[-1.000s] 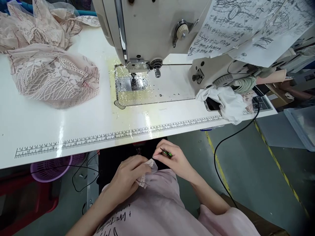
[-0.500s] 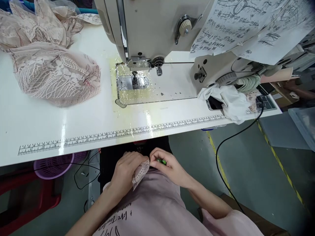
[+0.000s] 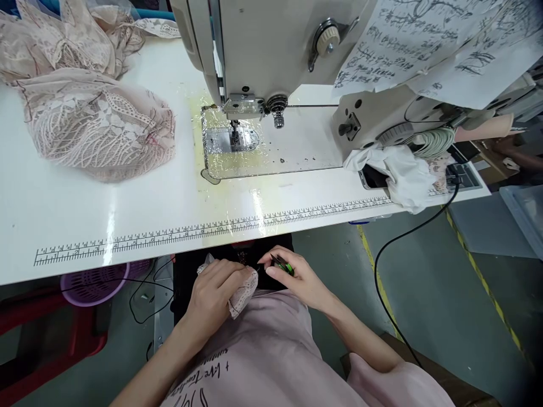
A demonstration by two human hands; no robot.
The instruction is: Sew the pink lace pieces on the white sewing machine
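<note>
Two hands [image 3: 217,285], one snips [image 3: 285,265] (green), one printed ruler [image 3: 203,230], one white cloth [image 3: 409,175].

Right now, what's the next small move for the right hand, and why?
I'd probably ease the green snips in the right hand toward the lace piece. The left hand already grips the lace, while the snips' dark tips sit apart from it. Can't tell whether a loose thread spans that gap, so I'd go slowly.

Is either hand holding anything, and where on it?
Left hand: lace piece, pinched near its upper edge. Right hand: green-handled snips, held by the handle.
</note>
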